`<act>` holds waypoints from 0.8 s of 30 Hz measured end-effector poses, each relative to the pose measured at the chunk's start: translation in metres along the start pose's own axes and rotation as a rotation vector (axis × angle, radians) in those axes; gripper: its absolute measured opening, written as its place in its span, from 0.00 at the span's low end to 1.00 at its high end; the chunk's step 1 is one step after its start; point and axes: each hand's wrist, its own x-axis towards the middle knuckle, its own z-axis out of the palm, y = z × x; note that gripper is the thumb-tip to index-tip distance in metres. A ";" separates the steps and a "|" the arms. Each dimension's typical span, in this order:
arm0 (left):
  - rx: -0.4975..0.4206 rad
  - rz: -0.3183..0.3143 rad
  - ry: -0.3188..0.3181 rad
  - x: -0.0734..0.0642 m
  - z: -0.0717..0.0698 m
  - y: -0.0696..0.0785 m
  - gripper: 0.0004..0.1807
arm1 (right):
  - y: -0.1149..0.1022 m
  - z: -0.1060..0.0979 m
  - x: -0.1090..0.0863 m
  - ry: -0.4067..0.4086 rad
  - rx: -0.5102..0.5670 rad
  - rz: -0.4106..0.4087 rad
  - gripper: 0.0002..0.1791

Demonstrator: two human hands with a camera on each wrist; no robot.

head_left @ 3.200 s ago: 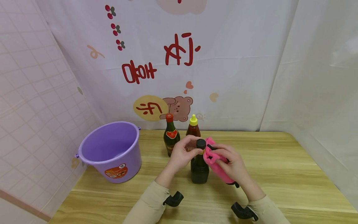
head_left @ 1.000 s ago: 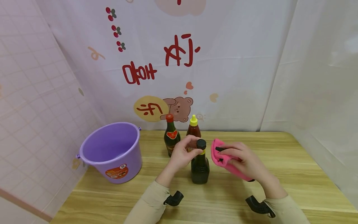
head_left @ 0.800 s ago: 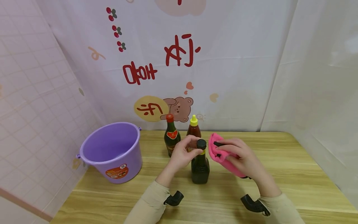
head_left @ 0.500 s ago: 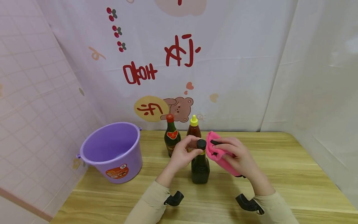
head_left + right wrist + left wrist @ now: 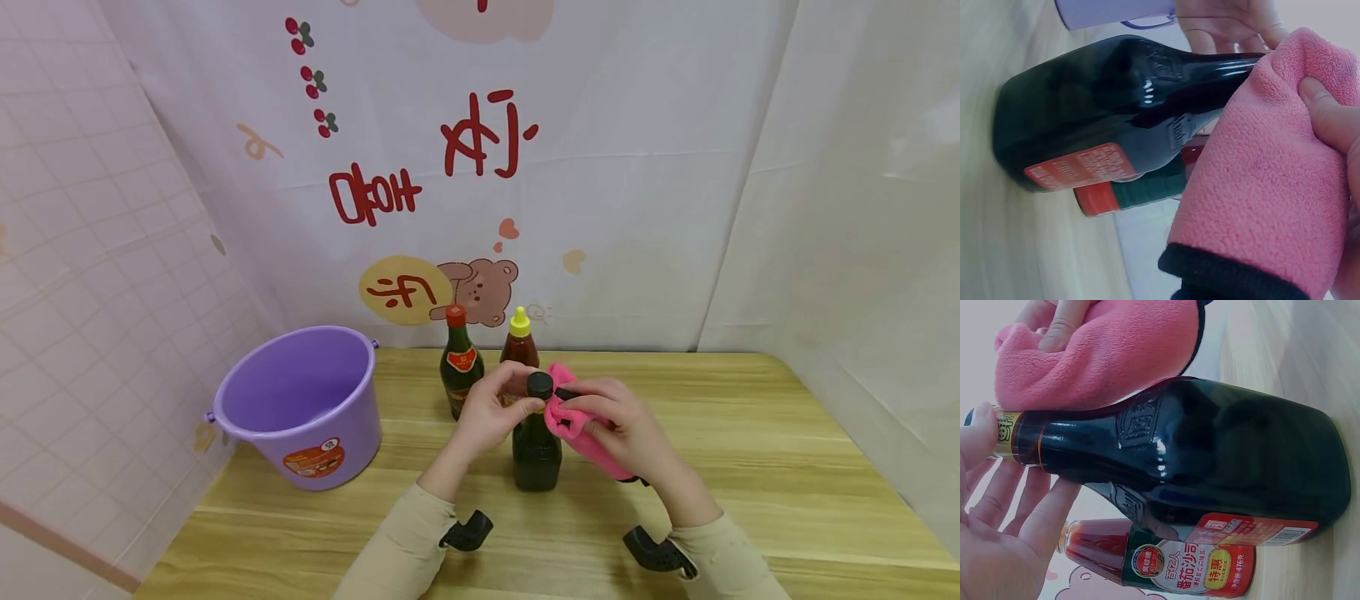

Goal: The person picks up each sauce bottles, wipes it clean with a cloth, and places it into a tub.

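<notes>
A dark sauce bottle (image 5: 536, 458) with a black cap stands upright on the table. My left hand (image 5: 491, 408) grips its neck just below the cap, thumb in front. A pink cloth (image 5: 1260, 169) with black edging is bunched in my right hand (image 5: 622, 421), pinched between thumb and fingers. The cloth lies against the right side of the bottle's neck, as the left wrist view shows. Behind the left hand stands a ketchup bottle (image 5: 1185, 559) with a yellow nozzle top, partly hidden. To its left is a green bottle (image 5: 460, 367) with a red cap.
A purple bucket (image 5: 360, 425) stands at the left of the wooden table (image 5: 750, 467). A printed white curtain (image 5: 637, 208) hangs behind the table's back edge. Black camera mounts sit on both wrists.
My right hand draws the pink cloth away from the bottle's neck to the right, then brings it back left against the neck. The left hand keeps its grip on the bottle throughout.
</notes>
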 end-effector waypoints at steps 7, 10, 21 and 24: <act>0.006 0.005 0.005 0.000 0.000 -0.001 0.17 | 0.006 0.004 -0.007 -0.034 0.013 -0.063 0.14; 0.005 0.015 0.007 0.001 0.001 -0.001 0.17 | 0.008 0.005 -0.011 -0.066 0.013 -0.066 0.13; -0.002 -0.002 0.004 0.001 0.001 0.000 0.17 | 0.014 0.006 -0.029 -0.145 0.037 -0.017 0.13; -0.003 -0.008 0.004 0.000 0.001 0.000 0.17 | 0.016 0.006 -0.033 -0.158 0.042 -0.010 0.14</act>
